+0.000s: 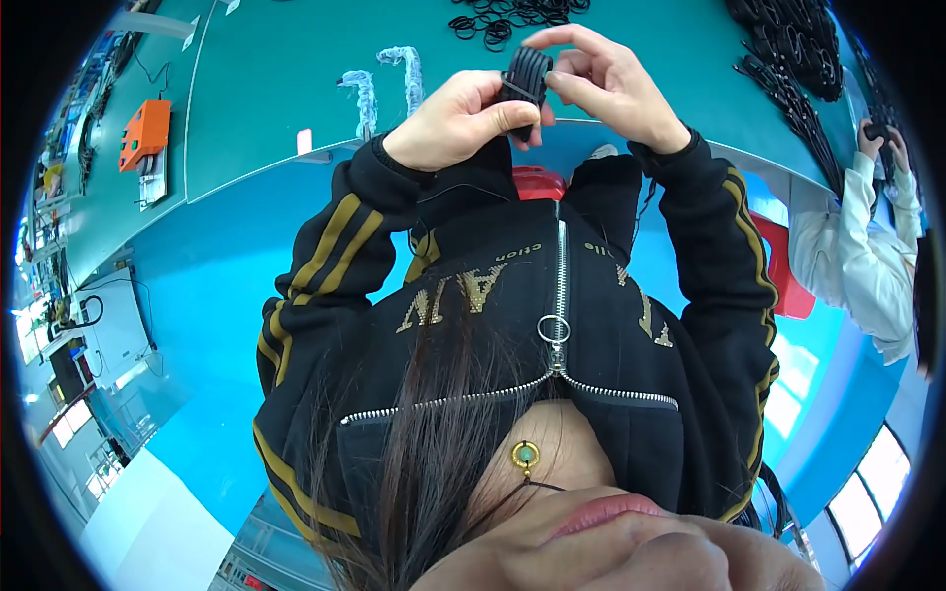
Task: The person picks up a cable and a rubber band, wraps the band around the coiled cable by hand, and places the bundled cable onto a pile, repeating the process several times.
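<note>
While pinched, cable bundle between fingertips.

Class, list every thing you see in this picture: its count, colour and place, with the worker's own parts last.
Coiled cable bundle: one, black, held between both hands.
Loose bands: many, black, table's far edge.
Cable pile: one, black, table's right.
Wrapped pieces: two, pale, left of the hands.
Box: one, orange, far left bench.
Table: one, teal.
Stool: one, red, below the hands.
Co-worker's sleeve: white, right edge.
Left hand: grip shut on bundle.
Right hand: fingers pinching bundle's top.
</note>
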`<state>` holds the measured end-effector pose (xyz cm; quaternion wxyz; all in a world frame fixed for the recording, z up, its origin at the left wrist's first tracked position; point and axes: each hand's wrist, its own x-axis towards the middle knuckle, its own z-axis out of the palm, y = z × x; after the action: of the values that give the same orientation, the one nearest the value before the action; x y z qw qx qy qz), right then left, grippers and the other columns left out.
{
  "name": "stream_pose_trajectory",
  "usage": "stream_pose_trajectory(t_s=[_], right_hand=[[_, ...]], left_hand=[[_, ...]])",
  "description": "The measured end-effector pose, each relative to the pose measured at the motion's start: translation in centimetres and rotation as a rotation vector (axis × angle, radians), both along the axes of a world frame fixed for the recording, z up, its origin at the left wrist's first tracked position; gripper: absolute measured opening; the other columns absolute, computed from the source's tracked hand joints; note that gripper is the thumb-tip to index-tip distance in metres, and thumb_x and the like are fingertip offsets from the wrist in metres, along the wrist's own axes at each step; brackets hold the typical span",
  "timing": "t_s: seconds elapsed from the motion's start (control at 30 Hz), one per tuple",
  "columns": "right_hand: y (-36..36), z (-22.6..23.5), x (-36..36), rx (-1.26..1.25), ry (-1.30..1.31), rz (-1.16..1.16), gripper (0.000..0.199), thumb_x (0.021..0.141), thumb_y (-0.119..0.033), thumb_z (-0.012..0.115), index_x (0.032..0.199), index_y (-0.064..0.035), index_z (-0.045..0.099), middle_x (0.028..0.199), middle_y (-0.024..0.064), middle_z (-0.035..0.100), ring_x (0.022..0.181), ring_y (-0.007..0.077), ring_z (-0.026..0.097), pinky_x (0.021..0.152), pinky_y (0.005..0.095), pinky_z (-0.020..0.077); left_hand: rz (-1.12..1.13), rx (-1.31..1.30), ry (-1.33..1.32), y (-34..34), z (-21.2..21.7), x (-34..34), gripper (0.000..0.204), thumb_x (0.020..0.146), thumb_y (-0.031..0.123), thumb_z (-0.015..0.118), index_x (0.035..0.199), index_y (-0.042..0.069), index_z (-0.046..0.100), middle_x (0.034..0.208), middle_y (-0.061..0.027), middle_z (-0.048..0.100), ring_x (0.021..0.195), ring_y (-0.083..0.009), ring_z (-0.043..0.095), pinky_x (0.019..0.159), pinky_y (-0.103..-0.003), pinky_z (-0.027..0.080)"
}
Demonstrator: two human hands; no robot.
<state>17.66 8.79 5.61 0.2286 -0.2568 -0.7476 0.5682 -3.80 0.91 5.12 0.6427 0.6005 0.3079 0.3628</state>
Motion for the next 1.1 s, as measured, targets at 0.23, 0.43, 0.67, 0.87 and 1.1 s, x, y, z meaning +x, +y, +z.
stream_pose_trajectory(t_s=[0.23, 0.43, 0.67, 0.87, 1.1], right_hand=[[0.0, -0.4, -1.7, 0.129, -0.030, 0.121, 0.020, 0.090, -0.002, 0.050, 0.109, -0.0015, 0.056, 0.084, 0.0047, 0.057, 0.077, 0.0085, 0.057, 0.070, 0.0211, 0.0486], [0.1, -0.8, -1.6, 0.241, -0.088, -0.049, 0.017, 0.089, -0.002, 0.048, 0.104, -0.0017, 0.057, 0.072, -0.0001, 0.052, 0.063, 0.0054, 0.049, 0.055, 0.0199, 0.0409], [-0.8, -1.4, -2.1, 0.175, -0.035, -0.150, 0.016, 0.089, -0.001, 0.048, 0.101, -0.0019, 0.058, 0.065, -0.0034, 0.047, 0.055, 0.0037, 0.040, 0.048, 0.0204, 0.0325], [-1.0, -2.0, -1.9, 0.262, 0.019, -0.203, 0.016, 0.089, -0.001, 0.049, 0.101, -0.0030, 0.059, 0.067, -0.0027, 0.047, 0.056, 0.0037, 0.041, 0.049, 0.0203, 0.0330], [-0.8, -1.1, -0.7, 0.322, -0.053, -0.174, 0.015, 0.089, -0.001, 0.050, 0.101, -0.0032, 0.059, 0.068, -0.0020, 0.048, 0.058, 0.0043, 0.042, 0.050, 0.0204, 0.0338]], left_hand=[[0.013, -0.096, -0.019, -0.4, -0.5, 0.8, 0.026, 0.095, 0.016, 0.053, 0.111, -0.004, 0.055, 0.099, -0.0095, 0.063, 0.084, -0.0154, 0.062, 0.080, -0.026, 0.051], [0.516, 0.153, 0.088, -1.9, -2.1, 2.6, 0.029, 0.087, 0.010, 0.063, 0.111, -0.003, 0.053, 0.094, -0.0095, 0.064, 0.082, -0.0175, 0.065, 0.074, -0.028, 0.053], [0.838, 0.757, 0.647, -2.1, -3.1, 4.6, 0.040, 0.077, 0.009, 0.071, 0.109, -0.003, 0.050, 0.084, -0.0162, 0.061, 0.072, -0.0282, 0.064, 0.061, -0.032, 0.052], [0.826, 0.668, 0.623, -2.4, -3.1, 4.9, 0.043, 0.079, 0.011, 0.070, 0.112, -0.004, 0.048, 0.087, -0.0175, 0.062, 0.073, -0.0293, 0.065, 0.062, -0.034, 0.053], [0.610, 0.059, -0.021, -2.1, -2.2, 3.0, 0.021, 0.091, 0.011, 0.059, 0.105, -0.005, 0.056, 0.100, -0.0116, 0.065, 0.084, -0.0140, 0.064, 0.073, -0.029, 0.055]])
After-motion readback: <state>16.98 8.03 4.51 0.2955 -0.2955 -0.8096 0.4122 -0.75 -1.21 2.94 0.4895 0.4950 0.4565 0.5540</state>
